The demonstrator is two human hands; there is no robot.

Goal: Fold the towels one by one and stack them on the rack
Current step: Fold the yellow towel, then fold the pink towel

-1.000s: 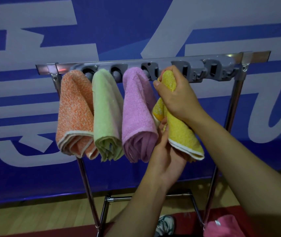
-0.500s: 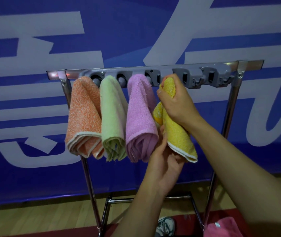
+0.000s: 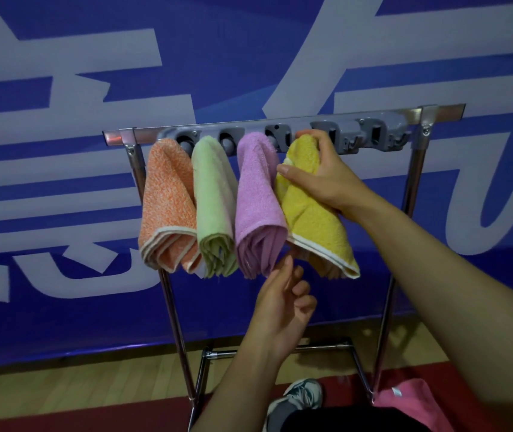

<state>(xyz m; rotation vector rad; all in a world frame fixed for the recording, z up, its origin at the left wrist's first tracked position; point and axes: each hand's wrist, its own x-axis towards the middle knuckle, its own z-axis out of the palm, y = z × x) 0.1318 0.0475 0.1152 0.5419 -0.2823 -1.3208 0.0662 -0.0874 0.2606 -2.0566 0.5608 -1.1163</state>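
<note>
A metal rack [image 3: 283,124] carries a grey clip bar with four folded towels hanging side by side: orange [image 3: 167,210], green [image 3: 214,207], purple [image 3: 256,207] and yellow [image 3: 314,226]. My right hand [image 3: 320,174] grips the top of the yellow towel at the clip bar, thumb across its front. My left hand [image 3: 283,302] hangs just below the purple and yellow towels, fingers loosely curled, holding nothing.
A blue banner with large white characters [image 3: 61,88] fills the wall behind the rack. A pink towel [image 3: 411,403] lies on the red floor mat at the lower right, by a grey shoe [image 3: 298,400]. The rack's lower crossbar [image 3: 317,347] runs near the wooden floor.
My left hand has let go of the yellow towel's lower part and dropped below it. My right hand stays at the top of the yellow towel against the clip bar.
</note>
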